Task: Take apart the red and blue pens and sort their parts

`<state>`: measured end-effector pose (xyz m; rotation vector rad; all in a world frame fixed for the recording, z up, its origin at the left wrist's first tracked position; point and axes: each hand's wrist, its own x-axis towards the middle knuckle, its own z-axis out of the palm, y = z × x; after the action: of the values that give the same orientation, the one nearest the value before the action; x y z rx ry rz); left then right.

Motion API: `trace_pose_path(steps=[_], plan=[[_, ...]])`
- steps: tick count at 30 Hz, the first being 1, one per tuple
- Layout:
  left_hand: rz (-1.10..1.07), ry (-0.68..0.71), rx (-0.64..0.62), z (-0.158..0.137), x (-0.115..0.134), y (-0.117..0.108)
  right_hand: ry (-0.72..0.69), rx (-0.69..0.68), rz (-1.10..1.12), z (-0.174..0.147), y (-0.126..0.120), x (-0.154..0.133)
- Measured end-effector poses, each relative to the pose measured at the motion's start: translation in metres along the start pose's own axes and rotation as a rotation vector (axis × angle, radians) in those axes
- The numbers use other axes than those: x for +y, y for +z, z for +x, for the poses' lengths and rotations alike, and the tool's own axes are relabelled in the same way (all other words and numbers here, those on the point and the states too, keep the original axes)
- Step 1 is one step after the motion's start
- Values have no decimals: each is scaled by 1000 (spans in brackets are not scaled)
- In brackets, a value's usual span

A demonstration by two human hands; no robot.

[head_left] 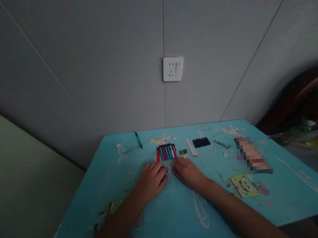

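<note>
My left hand is closed around a small red pen part, of which only the end shows at the fingertips. A thin white stick, like a pen refill, spans the gap from it toward my right hand. My right fingers are bent together at its other end, and what lies under them is hidden. Just beyond both hands sits a row of red, blue and white pen barrels. To its right are small dark pieces, several white refills and a block of black tube-shaped pieces.
A blue-and-black pen lies at the back left of the blue cartoon-print table. Small dark spring-like pieces and pale bits are on the right, beside a blurred-out flat item. A wall socket is above the table.
</note>
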<state>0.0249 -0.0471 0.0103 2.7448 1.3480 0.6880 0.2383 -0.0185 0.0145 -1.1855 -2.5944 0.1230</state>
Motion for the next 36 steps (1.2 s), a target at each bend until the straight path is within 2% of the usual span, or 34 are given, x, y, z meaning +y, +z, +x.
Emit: trace_pose_path(steps=[5, 10, 12, 15, 17, 19, 26, 31, 36], plan=[[-120, -75, -10, -6, -19, 8, -15, -2, -32, -6, 4, 6], [-178, -91, -30, -7, -28, 13, 66, 40, 80, -17, -17, 32], [-193, -83, -20, -9, -29, 15, 135, 118, 137, -22, -29, 50], [-213, -74, -16, -12, -28, 15, 308, 308, 127, -27, -41, 79], [-218, -76, -24, -12, -27, 14, 430, 396, 68, -29, -39, 94], [-223, -75, -33, -12, -25, 13, 499, 401, 12, -29, -31, 102], [-252, -34, -22, -12, -20, 15, 564, 300, -125, -15, -8, 89], [-251, -15, -10, -11, -16, 14, 567, 242, -127, -11, -5, 81], [-274, -13, 43, -9, -11, 6, 555, 264, -108, -13, -8, 80]])
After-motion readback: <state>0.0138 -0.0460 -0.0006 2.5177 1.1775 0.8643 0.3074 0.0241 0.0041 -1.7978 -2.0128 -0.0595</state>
